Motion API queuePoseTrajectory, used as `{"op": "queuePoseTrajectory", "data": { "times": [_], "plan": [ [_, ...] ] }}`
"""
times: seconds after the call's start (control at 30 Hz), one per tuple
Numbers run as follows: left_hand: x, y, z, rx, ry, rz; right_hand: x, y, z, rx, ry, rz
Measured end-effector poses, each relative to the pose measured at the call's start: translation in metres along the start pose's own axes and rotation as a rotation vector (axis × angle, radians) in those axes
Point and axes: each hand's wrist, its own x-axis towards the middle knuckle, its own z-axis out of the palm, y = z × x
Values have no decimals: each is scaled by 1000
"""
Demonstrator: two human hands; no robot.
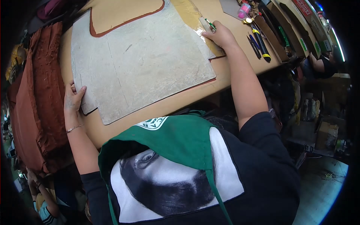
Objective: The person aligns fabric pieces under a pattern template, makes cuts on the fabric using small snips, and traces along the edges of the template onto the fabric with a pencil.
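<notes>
A large grey pattern board (150,63), worn and scuffed, lies on the table with a deep cutout at its top. Reddish-brown material (131,19) shows along the cutout and below the lower right edge. My left hand (74,95) grips the board's left edge, thumb on top and fingers at the rim. At the upper right, my right hand (221,35) is closed around a green and white pen (210,24). That hand rests beside a tape-covered, yellowish strip (189,17) on the board's right side.
Folded reddish-brown leather (45,93) hangs at the table's left. Pliers-like yellow and black tool (260,43) and dark blue snips (254,45) lie on the right, near a pink-labelled bottle (244,10) and long cardboard boxes (270,35). Another person's arm (47,195) shows at lower left.
</notes>
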Motion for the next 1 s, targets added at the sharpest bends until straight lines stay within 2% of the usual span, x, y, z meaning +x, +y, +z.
{"op": "queuePoseTrajectory", "data": {
  "times": [0.23,0.3,0.33,0.37,0.4,0.43,0.5,0.67,0.8,1.0],
  "plan": [
    [-9,7,4,-11,-61,9,5,10,7,4,14,-59],
    [1,-16,7,-156,-82,158,5,18,9,20,49,-85],
    [6,-26,3,-53,-54,92,3,18,9,17,79,-120],
    [10,-38,3,120,23,115,10,28,16,28,104,-143],
    [2,-18,4,76,-41,86,13,28,14,147,9,-138],
    [1,-19,6,76,17,95,4,21,12,142,83,-166],
    [-7,2,5,323,82,126,17,37,17,138,34,-194],
    [-4,13,3,396,126,115,23,44,19,188,-33,-159],
    [-2,5,4,518,172,196,16,30,12,143,-33,-109],
    [-6,7,3,496,113,136,24,45,20,178,2,-151]
  ]
}}
